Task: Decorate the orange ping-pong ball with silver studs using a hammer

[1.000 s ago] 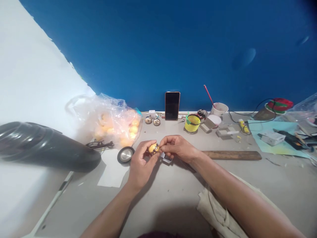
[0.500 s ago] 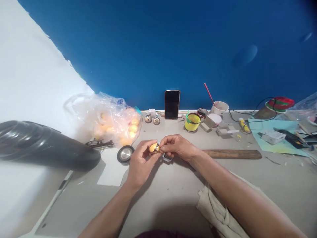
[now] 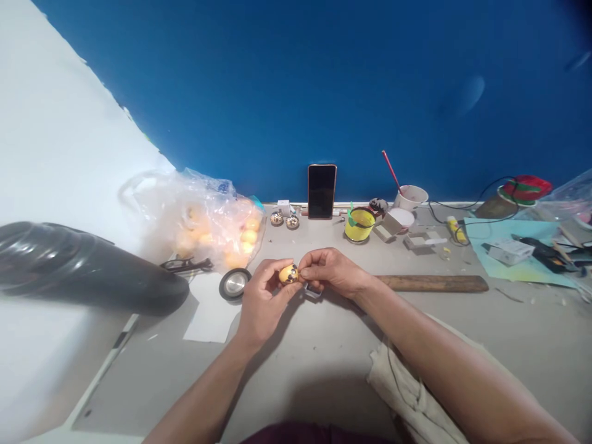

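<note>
Between the thumb and fingers of my left hand is a small yellow-orange ball with dark and shiny pieces on its right side. My right hand is closed in a pinch at that side of the ball. Whatever its fingertips grip is too small to make out. Just below the right fingers a small box shows in part. A round dark-rimmed lid with a silver middle lies left of my left hand, partly over a white sheet.
A plastic bag of orange balls sits back left, near a dark cylinder. A phone leans on the wall by two small decorated halves. Further right are a yellow tub, a wooden rod and a cloth.
The view has tilted slightly, so the things at the back sit a little higher. Both hands stay at the ball, with only a very small shift of the fingers.
</note>
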{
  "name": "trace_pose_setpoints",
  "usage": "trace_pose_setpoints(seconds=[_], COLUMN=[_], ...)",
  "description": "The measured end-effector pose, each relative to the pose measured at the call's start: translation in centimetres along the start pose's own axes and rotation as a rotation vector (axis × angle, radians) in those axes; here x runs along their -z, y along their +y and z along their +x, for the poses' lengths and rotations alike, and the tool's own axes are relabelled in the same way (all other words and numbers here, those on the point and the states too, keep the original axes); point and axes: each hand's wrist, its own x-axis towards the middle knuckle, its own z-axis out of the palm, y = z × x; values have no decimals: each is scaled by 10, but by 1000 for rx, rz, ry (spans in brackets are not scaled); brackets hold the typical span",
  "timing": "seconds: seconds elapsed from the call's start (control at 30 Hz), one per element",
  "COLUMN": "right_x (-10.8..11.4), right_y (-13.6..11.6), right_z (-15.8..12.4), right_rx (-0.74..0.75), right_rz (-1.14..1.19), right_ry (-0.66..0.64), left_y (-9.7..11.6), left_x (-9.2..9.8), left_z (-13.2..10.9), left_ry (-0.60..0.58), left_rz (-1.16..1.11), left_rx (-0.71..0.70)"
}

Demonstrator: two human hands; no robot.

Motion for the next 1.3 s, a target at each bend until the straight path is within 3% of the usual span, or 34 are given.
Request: trace_pose_setpoints(seconds=[1.3], right_x=[0], right_y=[-2], right_z=[0], right_rx=[-5], right_rz=[2], right_ry=[-11], left_y=[2], left_x=[0], left_z=[-1], left_ry=[-22], left_rz=[2], left_rx=[47])
